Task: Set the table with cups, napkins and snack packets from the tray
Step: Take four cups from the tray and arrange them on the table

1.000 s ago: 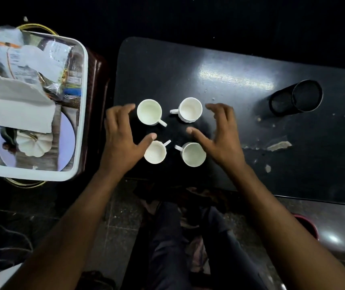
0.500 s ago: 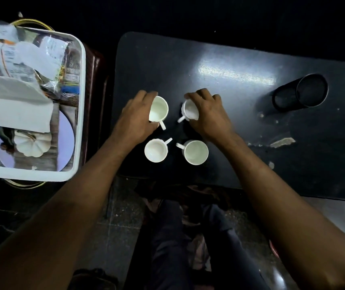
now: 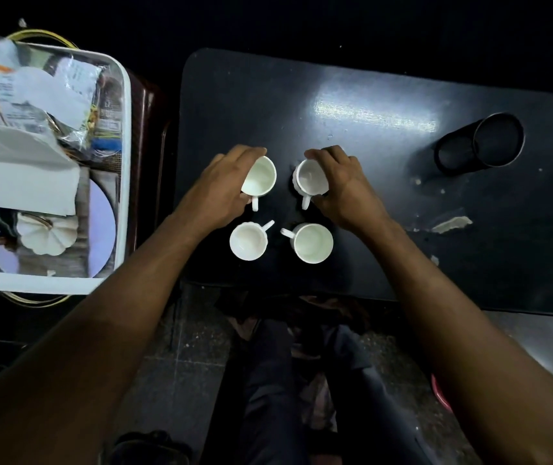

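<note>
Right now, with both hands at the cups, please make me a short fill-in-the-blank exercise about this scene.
1. There are ____ white cups on the dark table.
2. The left hand grips the far-left cup, whose handle points ____ the person.
3. The napkins lie in the white ____.
4. The near two cups are ____ by any hand.

Missing words: four; toward; tray; untouched

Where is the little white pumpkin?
The white pumpkin sits in the tray, on the head view's left, beside the table.
</note>
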